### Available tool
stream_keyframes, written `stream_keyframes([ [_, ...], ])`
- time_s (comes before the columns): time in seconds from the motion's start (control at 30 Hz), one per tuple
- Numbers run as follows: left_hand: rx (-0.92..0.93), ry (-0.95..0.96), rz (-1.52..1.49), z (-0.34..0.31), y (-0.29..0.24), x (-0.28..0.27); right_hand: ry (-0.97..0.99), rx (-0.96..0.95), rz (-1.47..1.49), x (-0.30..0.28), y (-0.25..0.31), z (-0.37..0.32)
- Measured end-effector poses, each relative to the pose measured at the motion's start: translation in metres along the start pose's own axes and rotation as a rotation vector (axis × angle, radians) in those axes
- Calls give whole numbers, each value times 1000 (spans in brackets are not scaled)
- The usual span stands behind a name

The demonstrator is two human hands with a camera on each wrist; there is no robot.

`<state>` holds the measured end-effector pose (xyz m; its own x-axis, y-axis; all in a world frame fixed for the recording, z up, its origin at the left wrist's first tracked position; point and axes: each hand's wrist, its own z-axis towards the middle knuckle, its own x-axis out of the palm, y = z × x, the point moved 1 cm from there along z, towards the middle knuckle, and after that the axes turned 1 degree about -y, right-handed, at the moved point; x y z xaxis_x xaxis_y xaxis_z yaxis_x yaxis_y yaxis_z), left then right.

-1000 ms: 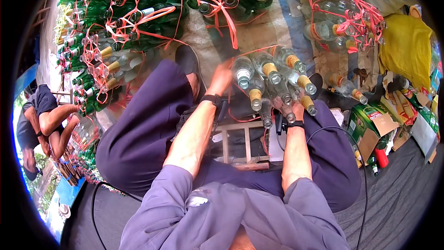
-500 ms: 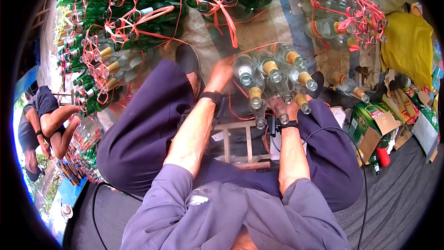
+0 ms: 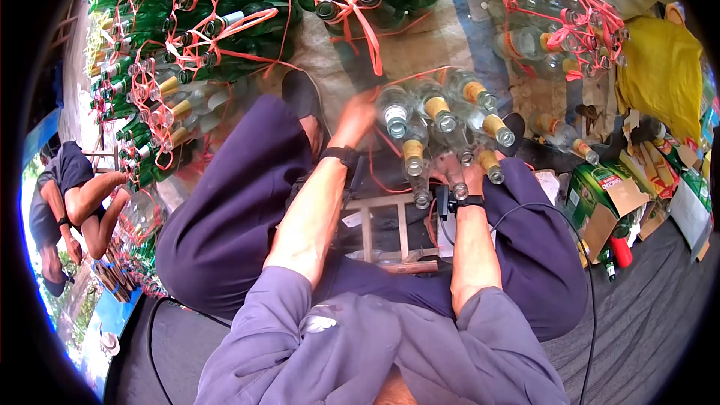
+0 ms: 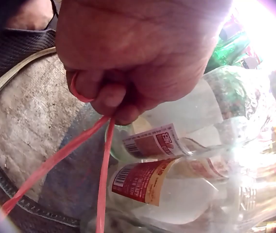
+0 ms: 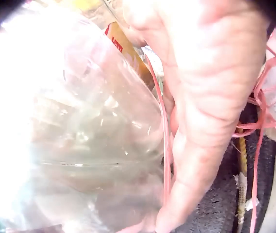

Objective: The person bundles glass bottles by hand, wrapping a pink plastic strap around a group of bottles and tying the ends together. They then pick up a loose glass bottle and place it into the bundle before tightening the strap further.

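Note:
Several clear glass bottles [image 3: 435, 107], some with yellow neck labels, stand bunched between the person's legs, necks toward the body. Pink string [image 3: 420, 76] passes along their far side. The left hand [image 3: 358, 118] is beside the bunch's left edge; in the left wrist view that hand [image 4: 142, 48] has curled fingers gripping pink string [image 4: 55, 162], two strands hanging below, near bottles with red labels [image 4: 145, 180]. At the bunch's lower right is the right hand [image 3: 472, 178], partly hidden by bottles. In the right wrist view this hand [image 5: 206, 92] rests along a clear bottle [image 5: 94, 131], over pink string [image 5: 165, 141].
Green bottles [image 3: 255, 37] tied with pink string fill the upper left. Another tied clear bundle [image 3: 559, 37] lies upper right, near a yellow bag [image 3: 660, 75] and cartons [image 3: 600, 195]. A wooden frame [image 3: 403, 229] sits between the legs. Another person [image 3: 79, 195] sits far left.
The right hand and the bunch's nearest bottles have shifted slightly left since the first frame. The left hand remains at the bunch's left edge with little movement.

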<state>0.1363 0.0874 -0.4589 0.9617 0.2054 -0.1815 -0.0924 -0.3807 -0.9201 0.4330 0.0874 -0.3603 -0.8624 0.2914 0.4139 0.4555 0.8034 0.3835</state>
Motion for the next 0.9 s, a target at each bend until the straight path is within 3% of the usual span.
stream_keyframes([
  [0.07, -102, 45, 90, 3, -24, -6, 22, 3, 110, 18, 6, -6],
  [0.13, -214, 94, 178, -1, -39, -9, 16, -148, -374, 25, 9, -14],
  [0.17, -259, 132, 73, 0, -44, -10, 16, -149, -374, 28, 11, -14],
  [0.2, -303, 169, -31, 0, -40, -10, 7, -156, -278, 30, 11, -13],
  [0.27, -250, 128, 46, -1, -35, -9, 0, -163, -180, 31, 12, -13],
  [0.33, -193, 85, 123, 3, -46, -11, -92, 149, 271, 28, 12, -11],
  [0.4, -255, 244, 127, 3, -60, -15, -87, 125, 198, 22, 8, -11],
  [0.5, -138, 178, 334, 11, -75, -18, -38, 130, 148, 36, 6, -12],
  [0.57, -164, 178, 268, 17, -59, -18, 10, 159, 169, 34, 0, -3],
  [0.63, -187, 177, 203, 20, -53, -18, 45, 41, -123, -4, -27, 23],
  [0.67, -239, 176, 255, 20, -55, -18, 47, 40, -123, -17, -35, 34],
  [0.73, -296, 174, 307, 17, -69, -18, 102, 99, 256, -26, -42, 44],
  [0.87, -412, 174, 336, 19, -76, -16, 67, 159, 225, -17, -37, 33],
  [0.9, -416, 131, 345, 19, -73, -14, 6, 75, 15, -10, -35, 25],
])
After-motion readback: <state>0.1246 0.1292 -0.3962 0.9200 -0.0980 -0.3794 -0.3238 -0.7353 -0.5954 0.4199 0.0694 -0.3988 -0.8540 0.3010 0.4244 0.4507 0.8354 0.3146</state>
